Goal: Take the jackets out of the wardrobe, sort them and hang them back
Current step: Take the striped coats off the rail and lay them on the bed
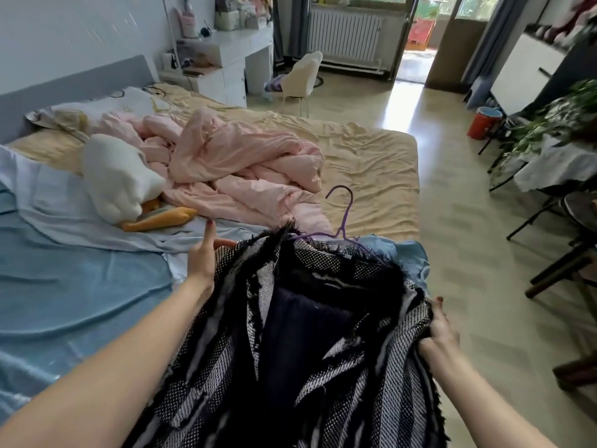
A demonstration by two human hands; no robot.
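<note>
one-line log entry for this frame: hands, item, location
left hand: open, against tweed jacket edge | right hand: grips jacket's other side | purple hanger: in jacket | location: over bed

A tweed jacket (310, 334) on a hanger (339, 221) sits nearest the camera, over the foot of the bed (371, 156), between the left hand (202, 257) at its left shoulder and the right hand (441, 331) at its right edge. On the bed behind it lie a crumpled duvet (242, 166) and, to its left, a plush toy (119, 179). A desk (232, 56) stands beyond the bed, a chair (300, 76) to its right, a radiator (344, 33) further back
</note>
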